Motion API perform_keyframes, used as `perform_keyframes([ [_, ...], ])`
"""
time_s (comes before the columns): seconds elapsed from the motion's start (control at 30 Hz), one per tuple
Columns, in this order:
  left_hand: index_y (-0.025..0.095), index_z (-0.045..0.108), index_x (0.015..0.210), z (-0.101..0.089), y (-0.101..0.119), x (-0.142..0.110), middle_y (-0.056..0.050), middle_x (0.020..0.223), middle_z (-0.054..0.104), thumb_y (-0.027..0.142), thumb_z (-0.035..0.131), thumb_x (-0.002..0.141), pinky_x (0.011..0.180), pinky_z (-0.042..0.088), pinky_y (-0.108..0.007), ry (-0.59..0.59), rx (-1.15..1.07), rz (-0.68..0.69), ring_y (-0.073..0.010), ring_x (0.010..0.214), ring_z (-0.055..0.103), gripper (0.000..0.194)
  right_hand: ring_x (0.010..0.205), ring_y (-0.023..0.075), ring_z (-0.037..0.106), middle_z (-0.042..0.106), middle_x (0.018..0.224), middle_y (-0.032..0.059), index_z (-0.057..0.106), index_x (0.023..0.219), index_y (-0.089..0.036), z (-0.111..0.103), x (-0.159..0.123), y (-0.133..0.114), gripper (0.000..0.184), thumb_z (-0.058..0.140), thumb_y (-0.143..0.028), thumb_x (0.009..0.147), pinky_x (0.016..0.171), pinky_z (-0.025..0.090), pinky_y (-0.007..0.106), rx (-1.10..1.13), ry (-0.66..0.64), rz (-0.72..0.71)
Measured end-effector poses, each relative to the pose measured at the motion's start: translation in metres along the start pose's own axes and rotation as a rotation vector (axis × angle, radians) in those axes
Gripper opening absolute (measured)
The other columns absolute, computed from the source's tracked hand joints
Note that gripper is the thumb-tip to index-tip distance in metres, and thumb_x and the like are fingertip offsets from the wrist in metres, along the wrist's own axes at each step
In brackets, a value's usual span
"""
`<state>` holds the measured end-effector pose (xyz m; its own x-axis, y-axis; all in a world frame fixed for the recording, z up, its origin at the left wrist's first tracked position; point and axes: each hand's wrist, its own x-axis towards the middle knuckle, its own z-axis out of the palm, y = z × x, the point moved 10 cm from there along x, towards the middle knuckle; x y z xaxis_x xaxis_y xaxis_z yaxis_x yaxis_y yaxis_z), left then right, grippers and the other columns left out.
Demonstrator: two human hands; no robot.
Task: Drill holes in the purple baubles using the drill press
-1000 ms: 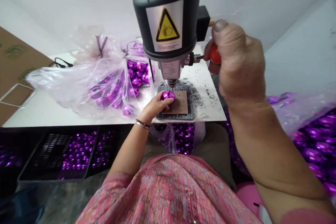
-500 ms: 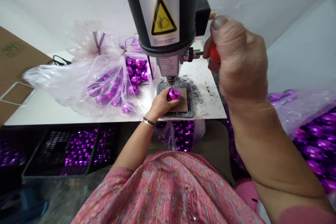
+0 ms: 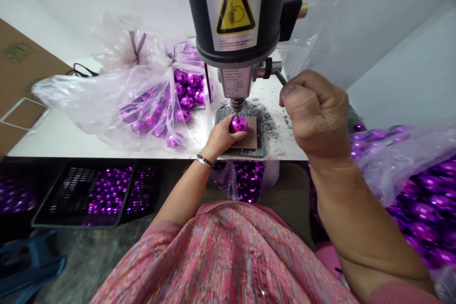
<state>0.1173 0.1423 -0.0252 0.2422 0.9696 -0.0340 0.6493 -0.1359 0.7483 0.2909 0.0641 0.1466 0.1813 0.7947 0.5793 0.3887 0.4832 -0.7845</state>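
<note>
The left hand (image 3: 221, 138) was closed around a shiny purple bauble (image 3: 238, 124) just under the bench drill (image 3: 235, 9). The right hand (image 3: 317, 114) gripped in a fist the feed lever (image 3: 281, 77) beside the drill.

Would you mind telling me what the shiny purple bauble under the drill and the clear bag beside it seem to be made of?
The purple bauble looks like thin plastic or glass with a metallic mirror finish, given its sharp highlights; the look cannot settle which. The clear bag seems to be thin polythene, as it is see-through and creased.
</note>
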Motion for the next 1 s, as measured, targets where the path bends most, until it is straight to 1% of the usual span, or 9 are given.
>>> perform_keyframes([
  [0.17, 0.016, 0.070, 0.119, 0.000, -0.002, 0.001, -0.002, 0.104, 0.075, 0.030, 0.083, 0.078, 0.084, 0.049, -0.028, 0.036, 0.000, 0.028, -0.0187, 0.093, 0.066, 0.045, 0.054, 0.0017, 0.032, 0.036, 0.055, -0.0025, 0.050, 0.066, -0.014, 0.000, -0.005, 0.000, 0.028, 0.051, -0.028, 0.091, 0.057, 0.030, 0.020, 0.010, 0.038, -0.076],
  [0.33, 0.014, 0.070, 0.124, -0.001, -0.001, 0.002, -0.007, 0.115, 0.075, 0.024, 0.085, 0.076, 0.093, 0.050, -0.029, 0.089, 0.011, 0.057, -0.0211, 0.105, 0.066, 0.051, 0.056, 0.0016, 0.036, 0.041, 0.059, -0.0017, 0.052, 0.069, -0.014, 0.002, -0.011, 0.004, 0.028, 0.049, -0.029, 0.093, 0.060, 0.035, 0.018, 0.011, 0.077, -0.132],
  [0.5, 0.014, 0.070, 0.124, 0.001, -0.002, 0.002, -0.006, 0.112, 0.075, 0.025, 0.085, 0.076, 0.089, 0.051, -0.029, 0.085, -0.033, 0.050, -0.0205, 0.100, 0.067, 0.052, 0.058, 0.0015, 0.037, 0.043, 0.062, -0.0003, 0.055, 0.071, -0.015, 0.003, -0.018, 0.008, 0.034, 0.047, -0.035, 0.097, 0.061, 0.037, 0.018, 0.013, 0.126, -0.180],
  [0.63, 0.015, 0.073, 0.120, 0.002, -0.003, 0.002, -0.006, 0.111, 0.075, 0.026, 0.086, 0.075, 0.092, 0.051, -0.031, 0.086, -0.027, 0.035, -0.0218, 0.101, 0.068, 0.048, 0.064, 0.0024, 0.045, 0.050, 0.069, 0.0007, 0.058, 0.074, -0.015, 0.003, -0.022, 0.014, 0.039, 0.047, -0.043, 0.100, 0.063, 0.039, 0.018, 0.034, 0.180, -0.206],
  [0.73, 0.014, 0.072, 0.123, 0.002, -0.005, 0.002, -0.007, 0.114, 0.075, 0.025, 0.087, 0.075, 0.095, 0.052, -0.032, 0.091, -0.020, 0.007, -0.0229, 0.104, 0.068, 0.052, 0.067, 0.0038, 0.048, 0.053, 0.070, 0.0013, 0.059, 0.075, -0.016, 0.006, -0.028, 0.024, 0.042, 0.047, -0.047, 0.101, 0.063, 0.040, 0.020, 0.052, 0.189, -0.209],
  [0.87, 0.015, 0.070, 0.129, 0.000, -0.006, 0.000, -0.009, 0.122, 0.075, 0.025, 0.087, 0.075, 0.099, 0.052, -0.032, 0.116, -0.033, -0.017, -0.0235, 0.111, 0.068, 0.058, 0.063, 0.0049, 0.045, 0.051, 0.068, 0.0012, 0.057, 0.073, -0.016, 0.010, -0.035, 0.034, 0.045, 0.047, -0.049, 0.100, 0.061, 0.038, 0.023, 0.083, 0.179, -0.183],
  [0.93, 0.016, 0.070, 0.129, 0.002, -0.007, 0.000, -0.008, 0.121, 0.075, 0.026, 0.087, 0.075, 0.098, 0.052, -0.032, 0.098, -0.046, -0.033, -0.0232, 0.111, 0.069, 0.057, 0.063, 0.0049, 0.044, 0.050, 0.066, 0.0013, 0.055, 0.071, -0.015, 0.008, -0.030, 0.028, 0.047, 0.047, -0.051, 0.100, 0.061, 0.036, 0.024, 0.092, 0.171, -0.151],
  [1.0, 0.017, 0.070, 0.129, 0.003, -0.008, 0.000, -0.006, 0.121, 0.075, 0.028, 0.087, 0.076, 0.098, 0.053, -0.031, 0.077, -0.062, -0.054, -0.0228, 0.109, 0.069, 0.057, 0.062, 0.0043, 0.044, 0.048, 0.064, 0.0012, 0.051, 0.066, -0.014, 0.004, -0.015, 0.013, 0.047, 0.050, -0.049, 0.098, 0.062, 0.035, 0.024, 0.090, 0.154, -0.110],
])
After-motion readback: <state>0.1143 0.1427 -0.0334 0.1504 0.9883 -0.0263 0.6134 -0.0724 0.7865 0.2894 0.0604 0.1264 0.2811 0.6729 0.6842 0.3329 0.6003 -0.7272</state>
